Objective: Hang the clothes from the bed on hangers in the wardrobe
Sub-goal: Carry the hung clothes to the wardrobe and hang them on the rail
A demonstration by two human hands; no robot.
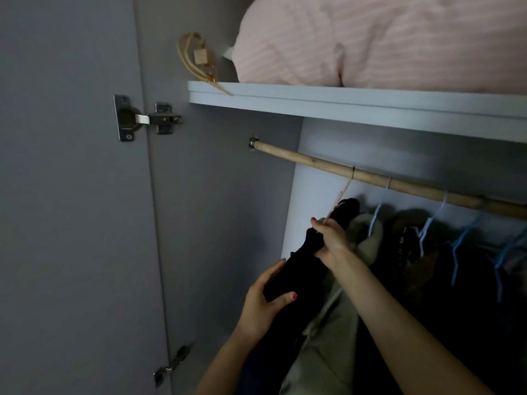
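Right hand (pixel 332 238) pinching black garment (pixel 302 260) at pink hanger (pixel 340 199), hooked on rod (pixel 313 162) toward 12 o'clock; left hand (pixel 263 303) cupping cloth at 7 o'clock, likely steadying it for straightening.

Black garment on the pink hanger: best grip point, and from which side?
Probably grip the black garment at its bunched top, just below the pink hanger hook, coming from the open front. The right hand already pinches there. The left hand cups it lower down from the left, where the wardrobe wall leaves free space; the hanging clothes crowd the right.
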